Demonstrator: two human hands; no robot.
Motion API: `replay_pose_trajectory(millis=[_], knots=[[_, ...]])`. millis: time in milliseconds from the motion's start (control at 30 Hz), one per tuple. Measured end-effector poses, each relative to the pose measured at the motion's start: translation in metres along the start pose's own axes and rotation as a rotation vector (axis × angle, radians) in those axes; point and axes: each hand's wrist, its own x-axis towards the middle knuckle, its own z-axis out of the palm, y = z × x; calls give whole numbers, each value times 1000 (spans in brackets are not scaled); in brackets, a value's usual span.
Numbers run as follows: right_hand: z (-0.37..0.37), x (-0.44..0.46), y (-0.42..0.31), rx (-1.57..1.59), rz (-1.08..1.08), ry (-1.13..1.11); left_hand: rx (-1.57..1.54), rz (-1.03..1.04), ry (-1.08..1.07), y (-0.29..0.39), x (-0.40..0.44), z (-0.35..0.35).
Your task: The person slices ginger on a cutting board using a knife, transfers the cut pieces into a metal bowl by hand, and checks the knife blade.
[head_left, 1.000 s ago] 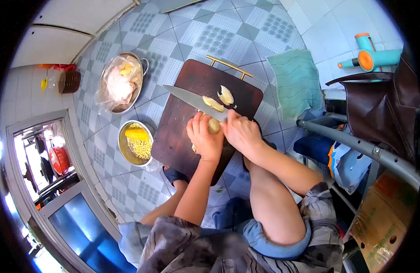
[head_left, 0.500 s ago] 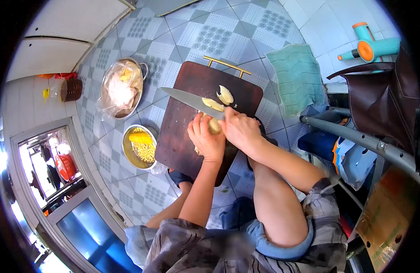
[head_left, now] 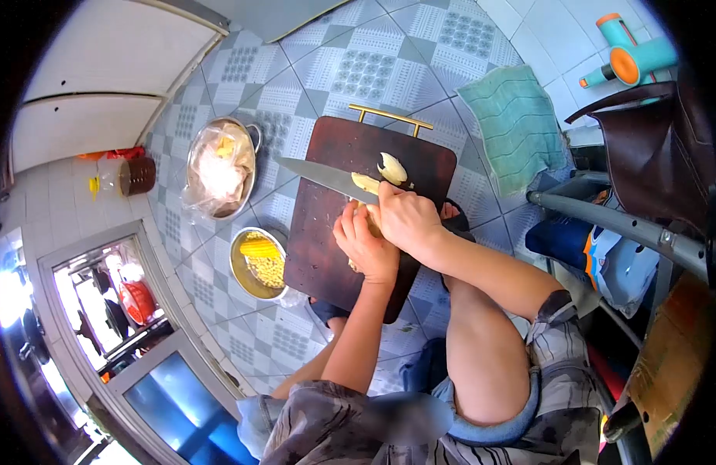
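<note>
A dark wooden cutting board (head_left: 319,240) with a gold handle lies in front of me. My right hand (head_left: 408,221) is closed round the handle of a large knife (head_left: 319,173), whose blade points to the left across the board. A pale yellow slice (head_left: 366,183) clings to the blade. Beside it, my left hand (head_left: 367,246) has its fingers curled over a pale yellow piece of food, mostly hidden beneath them. Pale cut pieces (head_left: 392,168) rest on the board's upper right part.
On the tiled floor (head_left: 373,70) at left are a metal bowl (head_left: 235,267) of corn and a metal pan (head_left: 253,182) holding a plastic bag. A green cloth (head_left: 513,128), a metal frame (head_left: 621,223) and a brown bag (head_left: 645,155) are at right.
The whole view has shifted, so the board and bowls appear lower and farther right. My right hand now covers part of the slice on the blade.
</note>
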Motion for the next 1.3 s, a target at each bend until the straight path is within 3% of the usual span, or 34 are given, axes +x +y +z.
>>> replay_pose_trajectory(millis=[133, 200, 367, 667, 733, 767, 800, 900, 1033, 1300], knots=[[-5, -18, 16, 89, -30, 145, 52, 14, 3, 11, 4, -3], [-22, -25, 22, 85, 44, -72, 58, 2, -10, 15, 5, -6], [-33, -26, 39, 250, 178, -245, -2, -21, -104, 8, 5, -13], [-58, -26, 65, 811, 258, -297, 6, -101, -258, 10, 47, -29], [-68, -25, 68, 1055, 424, -425, -89, -57, -307, 7, 63, -24], [-66, -27, 68, 1149, 421, -365, -125, -28, -357, 8, 72, -22], [-65, -27, 69, 1146, 422, -365, -128, -29, -357, 12, 80, -20], [-60, -26, 73, 1223, 480, -236, -68, 281, -482, 24, 100, -14], [-57, -26, 74, 1274, 566, -181, 51, 436, -676, 25, 113, -3], [-49, -18, 66, 1203, 596, -163, 30, 536, -826, 14, 123, 2]])
